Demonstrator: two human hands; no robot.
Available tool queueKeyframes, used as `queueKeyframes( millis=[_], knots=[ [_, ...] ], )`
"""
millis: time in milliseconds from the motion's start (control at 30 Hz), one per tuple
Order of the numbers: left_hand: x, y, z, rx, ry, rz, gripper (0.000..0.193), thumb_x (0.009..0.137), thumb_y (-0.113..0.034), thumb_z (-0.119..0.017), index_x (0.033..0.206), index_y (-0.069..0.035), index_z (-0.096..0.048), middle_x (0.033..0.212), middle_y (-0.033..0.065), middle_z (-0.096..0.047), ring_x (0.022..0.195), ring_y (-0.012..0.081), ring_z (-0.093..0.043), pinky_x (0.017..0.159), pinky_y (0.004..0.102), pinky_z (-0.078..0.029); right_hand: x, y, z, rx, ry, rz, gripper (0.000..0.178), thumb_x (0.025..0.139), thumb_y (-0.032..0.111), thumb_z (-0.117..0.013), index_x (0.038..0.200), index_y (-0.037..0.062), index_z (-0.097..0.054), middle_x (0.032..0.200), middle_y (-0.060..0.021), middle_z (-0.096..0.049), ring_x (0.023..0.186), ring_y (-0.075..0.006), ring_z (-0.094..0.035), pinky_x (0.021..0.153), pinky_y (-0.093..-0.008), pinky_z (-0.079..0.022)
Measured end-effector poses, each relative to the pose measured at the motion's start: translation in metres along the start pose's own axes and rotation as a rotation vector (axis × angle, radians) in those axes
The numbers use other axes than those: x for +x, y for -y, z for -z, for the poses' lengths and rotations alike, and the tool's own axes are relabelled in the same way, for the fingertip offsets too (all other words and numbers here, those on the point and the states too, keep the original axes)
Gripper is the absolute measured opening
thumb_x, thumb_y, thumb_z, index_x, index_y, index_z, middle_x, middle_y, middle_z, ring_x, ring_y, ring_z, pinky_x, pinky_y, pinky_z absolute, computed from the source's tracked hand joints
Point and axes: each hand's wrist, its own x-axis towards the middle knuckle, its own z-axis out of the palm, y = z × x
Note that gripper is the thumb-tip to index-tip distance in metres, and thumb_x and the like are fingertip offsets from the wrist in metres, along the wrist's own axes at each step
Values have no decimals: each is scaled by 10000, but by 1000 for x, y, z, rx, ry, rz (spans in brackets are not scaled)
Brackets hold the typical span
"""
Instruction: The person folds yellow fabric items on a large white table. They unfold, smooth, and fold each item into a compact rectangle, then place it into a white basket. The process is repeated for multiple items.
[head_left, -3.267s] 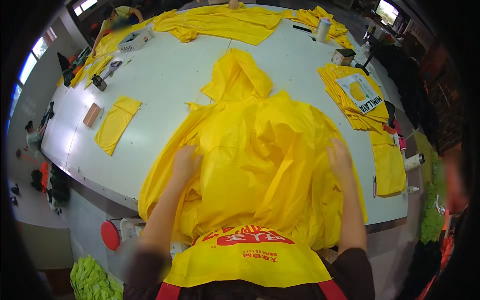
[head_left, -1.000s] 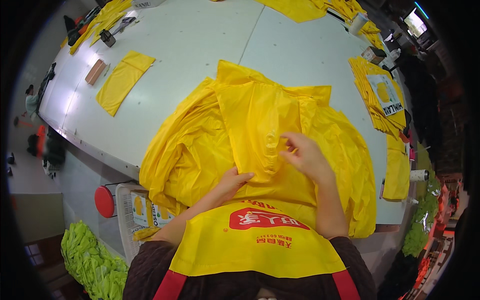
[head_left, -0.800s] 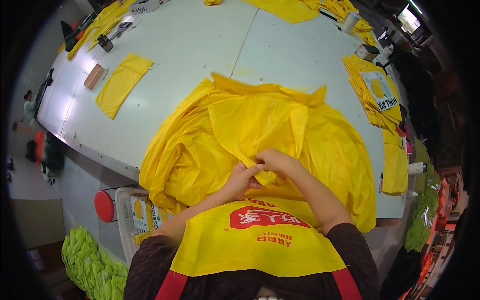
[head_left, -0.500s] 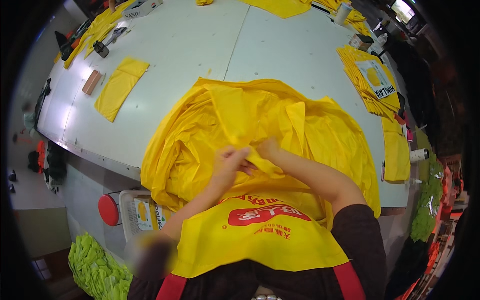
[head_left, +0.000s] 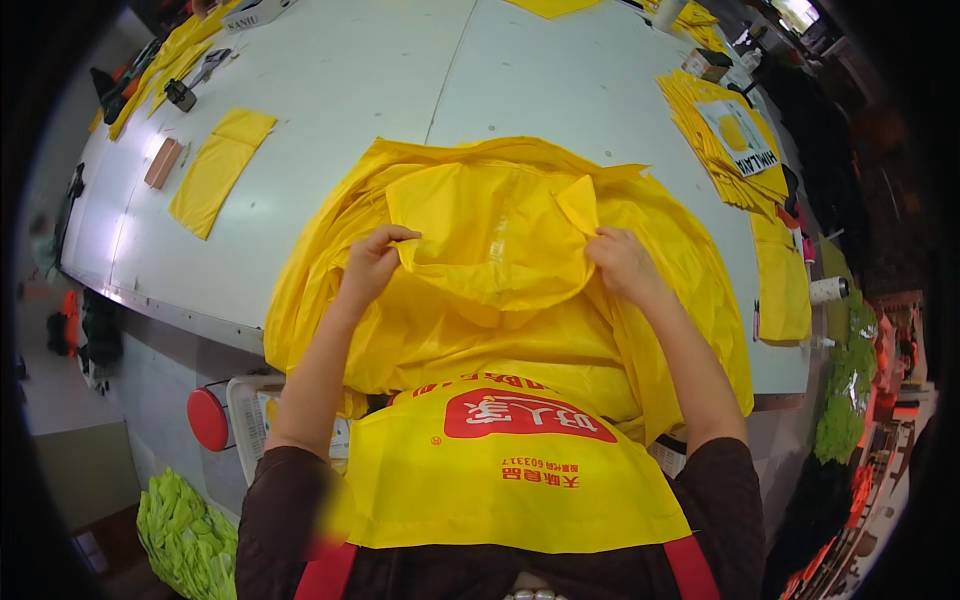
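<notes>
A large yellow raincoat (head_left: pixel 480 350) of smooth, shiny fabric lies bunched on the table in front of me, its near side hanging over the edge. My left hand (head_left: pixel 372 264) pinches one side of a hood-like opening in it. Opposite, my right hand (head_left: pixel 622 264) grips the other side, so the edge sags in a curve between them. A seam with a glossy strip runs down the middle of the spread part. Below, I wear a yellow apron (head_left: pixel 410 500) with a red printed patch, close against the raincoat.
On the pale table (head_left: pixel 340 80), a folded yellow piece (head_left: pixel 222 172) and a brown block (head_left: pixel 163 163) lie left. Stacked yellow pieces (head_left: pixel 685 125) with a printed package (head_left: pixel 738 137) lie right. A red stool (head_left: pixel 208 419), white basket (head_left: pixel 241 425) and green heap (head_left: pixel 180 530) stand lower left.
My hands were close together at the middle over a bunched part of the raincoat. They have moved apart, left and right, and the hood-like part is now spread between them.
</notes>
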Motion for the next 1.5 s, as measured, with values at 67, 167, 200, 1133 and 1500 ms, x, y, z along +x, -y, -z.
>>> queueKeyframes(
  millis=[67,167,200,1133,1500],
  knots=[
    [17,1,27,-50,160,153,118,822,-8,-577,924,5,-636,877,43,-655,825,108,-604,728,228,-478,-6,-29,-2,47,-9,-96,84,664,89,-640,742,83,-610,754,-80,-615,808,-278,-557,732,-367,-451],
    [47,2,58,392,344,383,145,820,-129,-638,895,-4,-639,816,37,-641,786,125,-602,687,248,-474,-20,-50,4,53,0,-203,117,645,159,-695,687,97,-605,694,-66,-588,774,-291,-544,713,-385,-454],
    [52,1,61,628,395,451,181,816,-174,-661,884,-8,-639,799,42,-635,777,141,-602,675,261,-474,-23,-50,3,14,33,-209,132,646,180,-705,683,97,-609,683,-73,-579,770,-295,-542,708,-385,-458],
    [-61,19,-122,897,832,-414,713,650,-328,-744,1308,-293,-471,1444,121,-308,1336,325,-285,996,638,-234,-16,-81,-78,1815,-775,-1002,281,876,121,-581,1129,2,-555,1041,-71,-619,924,-176,-598,805,-291,-491],
    [-59,25,-123,833,802,-374,523,759,-346,-664,1262,-299,-531,1441,89,-332,1336,307,-288,1030,610,-199,-12,-66,-52,1990,-810,-852,134,891,104,-576,1010,52,-609,948,-19,-644,846,-120,-606,774,-266,-501]
  ],
)
